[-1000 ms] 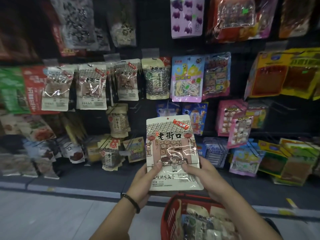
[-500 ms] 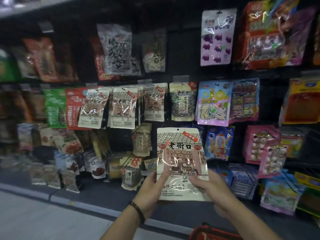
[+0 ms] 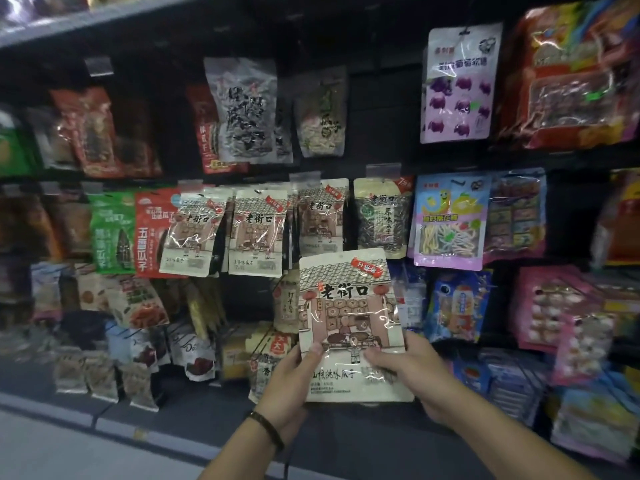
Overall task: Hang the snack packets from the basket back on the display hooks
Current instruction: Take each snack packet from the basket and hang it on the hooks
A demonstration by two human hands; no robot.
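Observation:
I hold a cream snack packet (image 3: 349,306) with a drawn tiled-roof house and a red corner label, upright in front of the display. My left hand (image 3: 291,386) grips its lower left edge, thumb on the front. My right hand (image 3: 412,375) grips its lower right edge. Three hooks of matching cream packets (image 3: 258,230) hang in the row just above and to the left, the nearest one (image 3: 320,216) directly above the held packet's top. The basket is out of view.
A dark hook wall carries many hanging packets: green and red seed bags (image 3: 135,230) at left, a purple sweets bag (image 3: 457,84) upper right, pink packets (image 3: 550,306) at right. A grey shelf edge (image 3: 104,19) runs above. A dark base ledge (image 3: 194,403) sits below.
The view has tilted up and the red basket has dropped out of sight. Both hands have carried the packet upward, closer to the row of matching packets.

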